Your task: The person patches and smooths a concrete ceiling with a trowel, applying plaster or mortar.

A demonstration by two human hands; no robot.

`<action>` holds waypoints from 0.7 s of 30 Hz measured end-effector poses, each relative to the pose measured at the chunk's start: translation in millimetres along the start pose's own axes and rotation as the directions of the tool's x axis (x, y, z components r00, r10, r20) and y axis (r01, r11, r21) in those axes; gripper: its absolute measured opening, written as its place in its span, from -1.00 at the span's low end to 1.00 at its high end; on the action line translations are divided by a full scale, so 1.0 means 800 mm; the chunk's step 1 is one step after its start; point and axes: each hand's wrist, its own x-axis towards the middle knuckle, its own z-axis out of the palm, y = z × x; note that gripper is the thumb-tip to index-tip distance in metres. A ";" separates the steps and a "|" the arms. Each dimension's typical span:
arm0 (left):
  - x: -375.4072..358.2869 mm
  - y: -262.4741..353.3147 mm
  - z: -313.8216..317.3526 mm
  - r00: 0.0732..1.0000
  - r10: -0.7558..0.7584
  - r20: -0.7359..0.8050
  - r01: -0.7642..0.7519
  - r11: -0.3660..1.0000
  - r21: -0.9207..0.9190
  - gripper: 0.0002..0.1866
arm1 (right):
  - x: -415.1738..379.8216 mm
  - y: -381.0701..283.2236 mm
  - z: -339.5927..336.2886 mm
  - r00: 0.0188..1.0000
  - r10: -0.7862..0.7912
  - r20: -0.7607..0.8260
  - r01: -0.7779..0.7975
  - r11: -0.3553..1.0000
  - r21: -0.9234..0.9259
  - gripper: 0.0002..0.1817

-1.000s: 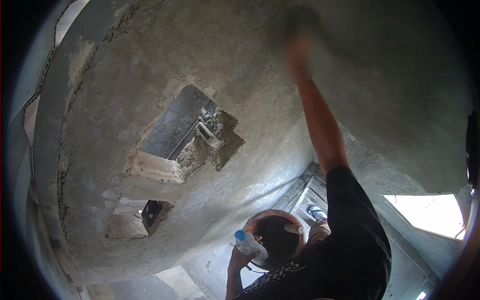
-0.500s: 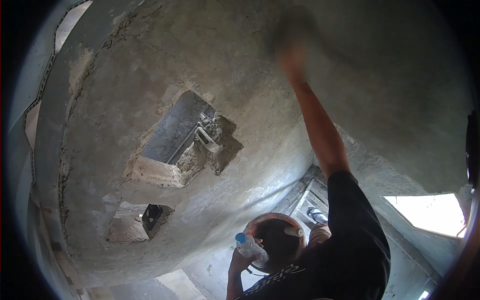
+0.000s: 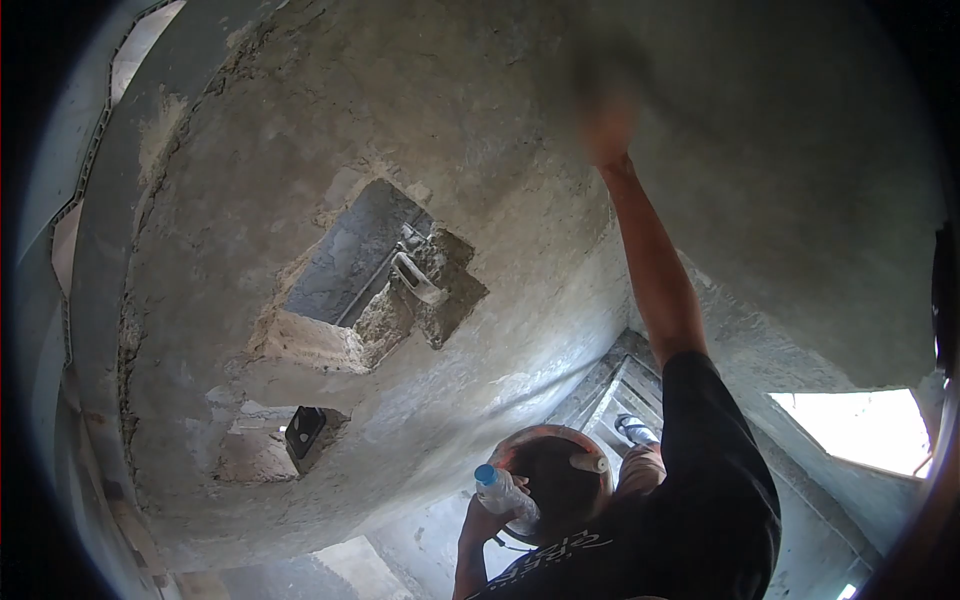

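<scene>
My left hand (image 3: 485, 522) is wrapped round a clear plastic bottle (image 3: 505, 500) with a blue cap, at the bottom centre. The bottle is tilted over the left rim of a round bucket (image 3: 552, 432) with a dark inside. A pale, handle-like piece (image 3: 588, 463) lies at the bucket's right side. High up at the grey plastered wall, my right arm is stretched out. My right hand (image 3: 608, 128) is smeared by motion, with a dark blur at its far end, so its fingers and anything in them cannot be made out.
A large rough hole (image 3: 380, 270) in the wall holds a pale bracket-like piece (image 3: 418, 280). Below it, a smaller recess (image 3: 250, 450) has a black flat object (image 3: 303, 433) in it. My foot (image 3: 636, 430) shows beyond the bucket. A bright opening (image 3: 860, 425) lies at the right.
My right hand has moved a little right and down across the wall, and the forearm has shifted right with it. The bottle in my left hand has barely moved.
</scene>
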 end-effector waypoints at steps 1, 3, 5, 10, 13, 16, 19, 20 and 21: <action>0.001 0.001 0.002 1.000 0.012 0.002 -0.012 1.000 -0.017 -0.46 | 0.003 0.002 0.001 1.000 -0.003 0.000 0.003 1.000 0.003 -0.69; 0.001 0.003 0.003 1.000 0.019 0.005 -0.018 0.999 -0.031 -0.46 | 0.012 0.004 0.002 0.992 0.062 -0.114 -0.049 0.992 0.115 -0.66; -0.001 0.007 0.002 0.999 -0.040 0.009 0.040 0.999 0.000 -0.46 | 0.025 0.003 0.009 0.995 0.069 -0.079 -0.056 0.988 0.146 -0.66; 0.001 0.002 0.002 1.000 0.008 0.011 -0.008 1.000 -0.013 -0.46 | -0.013 0.023 0.026 1.000 -0.010 0.006 0.010 1.000 0.006 -0.64; 0.004 -0.003 0.000 0.999 0.044 0.030 -0.044 0.999 -0.005 -0.46 | -0.059 0.026 0.002 0.998 0.038 0.054 -0.034 0.997 -0.064 -0.67; 0.010 -0.006 0.000 0.996 0.068 0.051 -0.069 0.997 0.026 -0.47 | -0.062 0.017 -0.017 0.941 0.312 0.133 -0.322 0.945 0.063 -0.70; 0.004 -0.001 0.001 0.999 0.034 0.043 -0.035 0.999 0.035 -0.47 | -0.035 0.026 -0.007 0.937 0.349 0.010 -0.348 0.937 -0.033 -0.70; 0.002 0.002 0.003 0.999 0.021 0.034 -0.022 0.999 0.034 -0.48 | -0.019 0.034 0.006 0.969 0.238 -0.067 -0.238 0.971 0.010 -0.69; 0.000 0.005 0.005 0.999 0.020 0.033 -0.021 0.999 0.036 -0.48 | -0.010 0.036 0.013 0.981 0.125 -0.151 -0.120 0.992 0.044 -0.67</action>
